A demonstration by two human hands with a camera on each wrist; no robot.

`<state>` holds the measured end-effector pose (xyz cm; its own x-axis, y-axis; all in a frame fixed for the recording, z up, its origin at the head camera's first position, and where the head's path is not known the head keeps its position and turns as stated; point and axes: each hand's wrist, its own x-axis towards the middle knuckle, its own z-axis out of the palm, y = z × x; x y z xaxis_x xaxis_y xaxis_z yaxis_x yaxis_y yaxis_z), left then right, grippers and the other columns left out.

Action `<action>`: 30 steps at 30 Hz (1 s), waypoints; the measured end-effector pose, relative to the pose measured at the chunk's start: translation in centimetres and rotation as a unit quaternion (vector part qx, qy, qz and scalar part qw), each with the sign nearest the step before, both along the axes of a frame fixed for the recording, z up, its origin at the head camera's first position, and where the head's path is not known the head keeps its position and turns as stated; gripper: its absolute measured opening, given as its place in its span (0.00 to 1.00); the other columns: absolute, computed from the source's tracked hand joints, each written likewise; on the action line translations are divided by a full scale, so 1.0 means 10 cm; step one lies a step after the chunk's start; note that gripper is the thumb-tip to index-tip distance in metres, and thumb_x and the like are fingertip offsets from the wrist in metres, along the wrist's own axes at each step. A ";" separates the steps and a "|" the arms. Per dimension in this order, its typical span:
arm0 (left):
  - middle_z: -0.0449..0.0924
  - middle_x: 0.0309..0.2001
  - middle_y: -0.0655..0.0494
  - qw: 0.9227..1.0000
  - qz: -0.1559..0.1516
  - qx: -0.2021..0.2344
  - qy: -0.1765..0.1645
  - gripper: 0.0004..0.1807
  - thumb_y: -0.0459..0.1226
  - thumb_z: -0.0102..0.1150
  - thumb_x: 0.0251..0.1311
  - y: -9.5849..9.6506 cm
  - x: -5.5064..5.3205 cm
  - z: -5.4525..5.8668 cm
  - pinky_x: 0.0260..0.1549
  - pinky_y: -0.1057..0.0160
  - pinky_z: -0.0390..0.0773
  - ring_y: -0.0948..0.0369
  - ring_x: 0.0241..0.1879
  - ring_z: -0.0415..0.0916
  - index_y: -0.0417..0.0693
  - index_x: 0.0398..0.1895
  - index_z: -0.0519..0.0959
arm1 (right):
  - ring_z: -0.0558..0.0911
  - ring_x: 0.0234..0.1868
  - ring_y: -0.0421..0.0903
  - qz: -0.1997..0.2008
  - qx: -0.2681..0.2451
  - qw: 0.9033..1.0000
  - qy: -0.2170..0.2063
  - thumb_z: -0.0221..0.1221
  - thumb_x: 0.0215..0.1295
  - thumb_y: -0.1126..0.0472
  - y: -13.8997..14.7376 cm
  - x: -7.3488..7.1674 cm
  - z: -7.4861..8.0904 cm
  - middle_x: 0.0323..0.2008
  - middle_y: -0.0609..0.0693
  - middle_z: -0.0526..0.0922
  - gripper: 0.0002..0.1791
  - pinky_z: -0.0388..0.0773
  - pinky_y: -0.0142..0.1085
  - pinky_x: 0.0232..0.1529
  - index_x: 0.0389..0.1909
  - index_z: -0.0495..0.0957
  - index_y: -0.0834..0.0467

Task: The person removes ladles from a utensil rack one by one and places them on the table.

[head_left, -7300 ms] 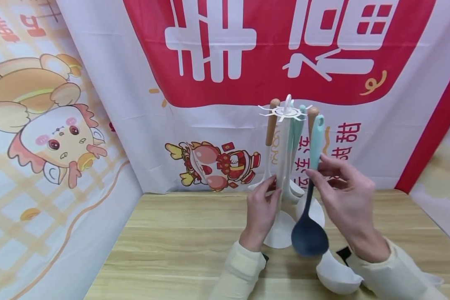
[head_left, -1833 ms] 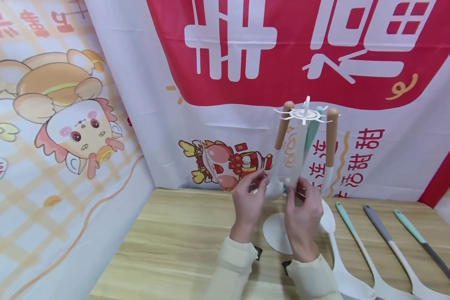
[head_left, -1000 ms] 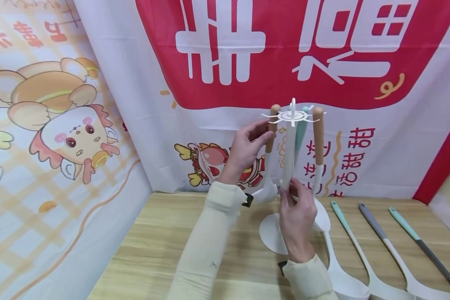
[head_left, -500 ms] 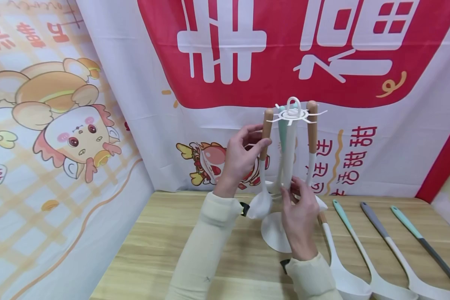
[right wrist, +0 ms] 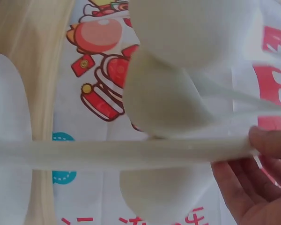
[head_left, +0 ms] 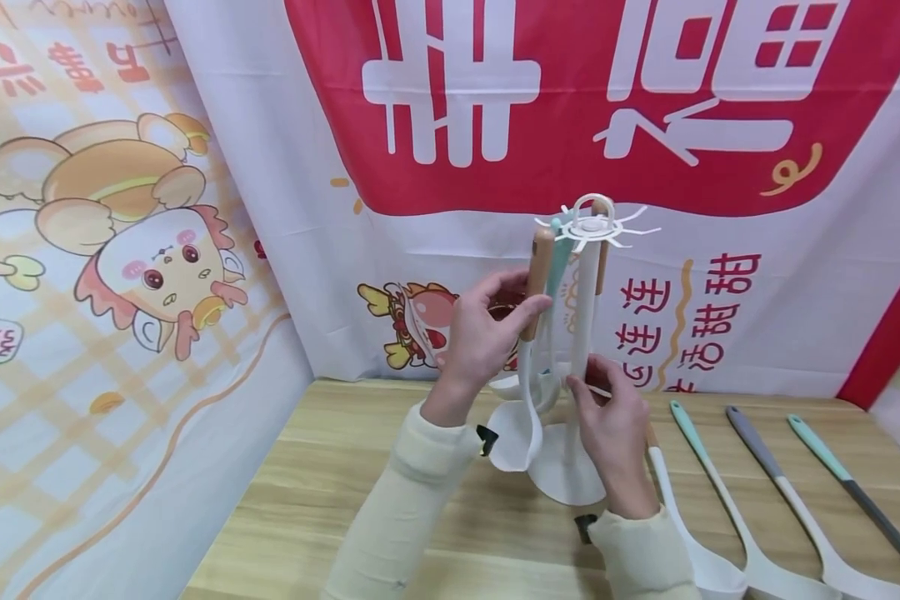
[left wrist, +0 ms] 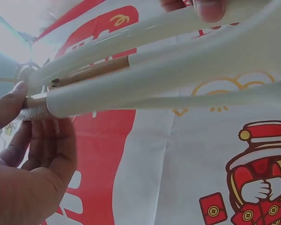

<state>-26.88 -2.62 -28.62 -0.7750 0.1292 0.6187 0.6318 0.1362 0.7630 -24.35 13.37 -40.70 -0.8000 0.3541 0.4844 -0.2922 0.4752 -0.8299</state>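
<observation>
A white utensil stand (head_left: 581, 333) with a round base and a hooked ring on top stands on the table. My right hand (head_left: 613, 425) holds its post about midway up. My left hand (head_left: 483, 333) pinches the wooden handle of a white ladle (head_left: 515, 437), hanging at the stand's left front. The left wrist view shows thumb and fingers around that wooden handle (left wrist: 35, 108). A mint-handled utensil (head_left: 558, 267) and another wooden-handled one (head_left: 602, 267) hang behind; their heads are partly hidden. In the right wrist view, white bowls surround the post (right wrist: 131, 153).
Right of the stand, several utensils lie side by side on the wooden table (head_left: 330, 500): a white ladle (head_left: 693, 554), a mint-handled one (head_left: 712, 467), a grey-handled one (head_left: 776, 471) and a dark-shafted one with mint handle (head_left: 855, 479). A printed cloth (head_left: 420, 250) hangs behind.
The dark mint-handled ladle, earlier in my right hand, lies on the table. My left hand rose to the wooden handle; the rack's top has turned, bringing that ladle toward the front.
</observation>
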 end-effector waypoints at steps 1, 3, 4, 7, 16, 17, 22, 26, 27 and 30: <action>0.88 0.54 0.43 1.000 0.002 -0.001 -0.003 0.23 0.36 0.72 0.65 -0.01 0.01 -0.01 0.48 0.59 0.90 0.53 0.48 0.86 0.41 0.62 0.82 | 0.87 0.57 0.61 0.008 -0.001 1.000 -0.014 0.66 0.72 0.65 0.01 0.01 0.01 0.55 0.62 0.86 0.21 0.87 0.52 0.56 0.64 0.78 0.60; 0.88 0.54 0.44 1.000 0.005 -0.005 -0.009 0.22 0.36 0.72 0.66 -0.03 0.03 -0.02 0.50 0.60 0.90 0.52 0.49 0.87 0.42 0.62 0.83 | 0.87 0.58 0.61 0.020 -0.002 0.999 -0.032 0.65 0.73 0.65 0.04 0.01 0.02 0.57 0.62 0.86 0.22 0.87 0.52 0.57 0.65 0.77 0.60; 0.88 0.54 0.45 1.000 0.007 -0.010 -0.011 0.22 0.36 0.72 0.66 -0.05 0.03 -0.03 0.50 0.60 0.90 0.53 0.49 0.87 0.42 0.62 0.83 | 0.87 0.58 0.61 0.023 0.000 0.999 -0.037 0.65 0.73 0.65 0.05 0.01 0.02 0.57 0.62 0.86 0.22 0.87 0.52 0.57 0.65 0.77 0.59; 0.89 0.53 0.45 0.999 0.004 -0.023 -0.021 0.22 0.37 0.72 0.66 -0.09 0.05 -0.06 0.50 0.61 0.90 0.53 0.50 0.87 0.43 0.62 0.84 | 0.88 0.58 0.61 0.030 0.004 0.999 -0.039 0.65 0.73 0.64 0.08 0.01 0.02 0.58 0.63 0.86 0.24 0.87 0.51 0.56 0.68 0.76 0.57; 0.90 0.53 0.45 0.998 0.014 -0.061 -0.006 0.22 0.35 0.72 0.65 -0.15 0.10 -0.10 0.50 0.60 0.90 0.53 0.49 0.89 0.42 0.62 0.84 | 0.88 0.56 0.61 0.034 0.022 0.999 -0.036 0.65 0.73 0.64 0.12 -0.01 0.01 0.57 0.62 0.87 0.25 0.88 0.54 0.56 0.70 0.76 0.54; 0.90 0.53 0.45 0.998 0.019 -0.063 0.002 0.23 0.34 0.72 0.65 -0.14 0.10 -0.09 0.50 0.61 0.90 0.53 0.49 0.89 0.42 0.63 0.84 | 0.88 0.56 0.61 0.035 0.021 0.998 -0.037 0.65 0.73 0.64 0.12 -0.01 0.01 0.57 0.62 0.87 0.25 0.88 0.54 0.56 0.70 0.76 0.54; 0.90 0.54 0.45 0.997 0.041 -0.058 0.040 0.25 0.33 0.71 0.66 -0.07 0.12 0.00 0.48 0.65 0.90 0.53 0.49 0.90 0.44 0.67 0.81 | 0.88 0.56 0.59 0.040 0.015 0.998 -0.046 0.65 0.74 0.63 0.13 -0.01 0.02 0.58 0.61 0.87 0.25 0.88 0.54 0.57 0.70 0.76 0.53; 0.90 0.53 0.44 0.996 0.043 -0.048 0.055 0.24 0.33 0.70 0.66 -0.02 0.11 0.06 0.43 0.67 0.90 0.53 0.48 0.90 0.43 0.65 0.81 | 0.88 0.56 0.59 0.046 0.014 0.998 -0.046 0.65 0.74 0.62 0.14 0.00 0.01 0.58 0.60 0.87 0.25 0.87 0.53 0.56 0.70 0.76 0.53; 0.90 0.52 0.44 0.996 0.043 -0.048 0.059 0.23 0.33 0.71 0.66 -0.01 0.11 0.06 0.42 0.68 0.90 0.53 0.47 0.90 0.42 0.65 0.82 | 0.88 0.56 0.59 0.046 0.014 0.998 -0.045 0.65 0.74 0.62 0.14 0.00 0.01 0.58 0.60 0.87 0.25 0.87 0.53 0.56 0.70 0.76 0.53; 0.90 0.51 0.44 0.996 0.044 -0.049 0.067 0.23 0.33 0.71 0.66 0.01 0.12 0.07 0.40 0.69 0.89 0.54 0.45 0.90 0.41 0.64 0.82 | 0.88 0.56 0.59 0.045 0.014 0.998 -0.044 0.65 0.73 0.62 0.14 -0.01 0.01 0.57 0.60 0.87 0.25 0.88 0.53 0.56 0.69 0.77 0.53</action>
